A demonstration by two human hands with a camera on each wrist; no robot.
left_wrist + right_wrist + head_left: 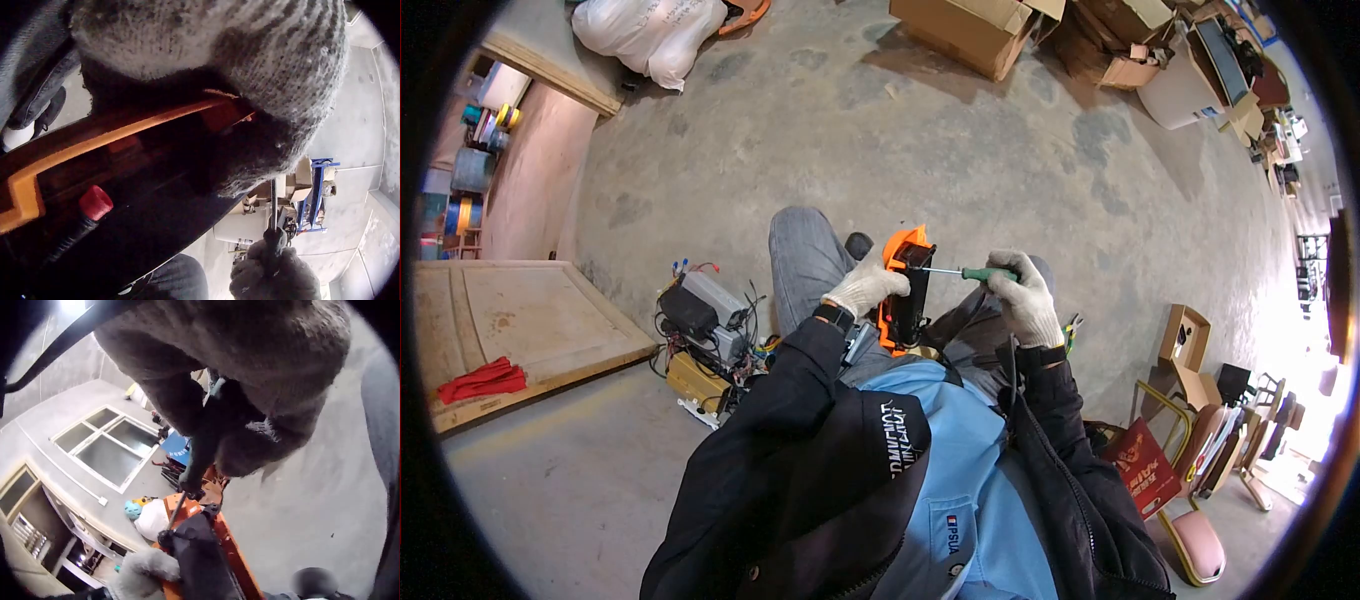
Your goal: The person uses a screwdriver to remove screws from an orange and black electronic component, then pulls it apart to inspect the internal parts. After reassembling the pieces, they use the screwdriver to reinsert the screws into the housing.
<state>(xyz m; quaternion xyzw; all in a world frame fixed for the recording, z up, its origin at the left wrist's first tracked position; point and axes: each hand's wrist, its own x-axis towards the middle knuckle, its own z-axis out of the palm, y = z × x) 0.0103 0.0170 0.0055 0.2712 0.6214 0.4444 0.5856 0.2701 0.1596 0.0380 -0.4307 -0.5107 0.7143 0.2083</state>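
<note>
From the head camera, we see a person in a dark jacket and light blue shirt (940, 440) at work above a grey concrete floor (800, 130). The left hand (865, 285), in an off-white knitted glove, grips the side of a long orange-and-black plastic housing (918, 295) held over the lap, between the legs. The right hand (1027, 300), gloved alike, is curled round the green handle of a screwdriver (990, 274), its thin metal shaft reaching across to the housing's black part. To the left we find a wired cluster of silver, black and gold metal boxes (697, 380) and, farther out, a crumpled red cloth (482, 380) on a pale wooden panel (550, 310). Pliers with green-and-yellow handles (1072, 330) lie beyond the right hand.

On the left wrist camera, we look along the housing's dark interior and orange rim, the left glove bent over its edge. A red cap (97, 202) tops a black ribbed piece inside; the right hand and screwdriver show below.

On the right wrist camera, we see the right glove closed about the handle, the shaft slanting to the housing's end. We cannot tell where exactly the tip sits. The left glove rests against the housing's side, near a paned window (106, 447) in view behind.
</note>
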